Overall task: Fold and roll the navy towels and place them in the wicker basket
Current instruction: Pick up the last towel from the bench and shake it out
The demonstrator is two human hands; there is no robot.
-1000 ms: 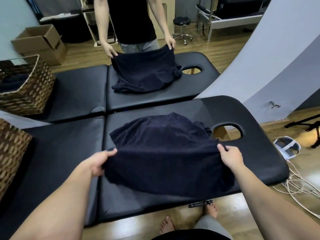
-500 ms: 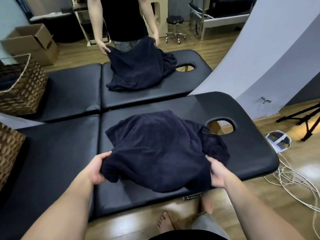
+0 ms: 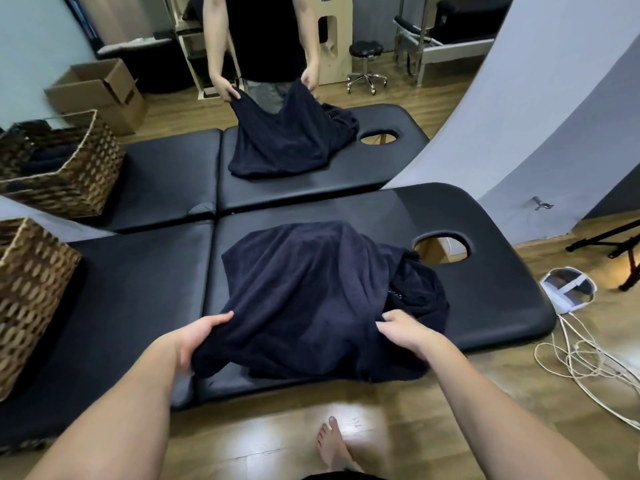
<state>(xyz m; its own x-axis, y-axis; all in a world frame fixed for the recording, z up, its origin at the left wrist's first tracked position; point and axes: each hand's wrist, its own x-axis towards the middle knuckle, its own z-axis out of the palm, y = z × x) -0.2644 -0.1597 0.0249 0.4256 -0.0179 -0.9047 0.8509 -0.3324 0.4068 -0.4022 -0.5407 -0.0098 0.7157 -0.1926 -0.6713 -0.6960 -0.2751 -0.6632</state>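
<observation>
Towel: the navy towel lies crumpled on the black massage table, its near edge lifted off the padding at 6 o'clock of the heap.
Left grip: the left hand pinches the near-left edge at about 7 o'clock, thumb on top, fingers hidden under the cloth.
Right grip: the right hand holds the near-right edge at about 5 o'clock, fingers curled into the fabric.
Handling: soft, limp terry that sags between the hands; light, not fragile, likely to bunch rather than slip.
Where to hold: judged best at two corners of one edge, hands well apart, so the cloth hangs flat before folding.
Hidden part: a bunched fold at 3 o'clock hides the far-right corner.
Basket: the wicker basket stands at 9 o'clock on the table, well apart from the towel.
Stage: spreading looks unfinished; folding not yet begun.
</observation>
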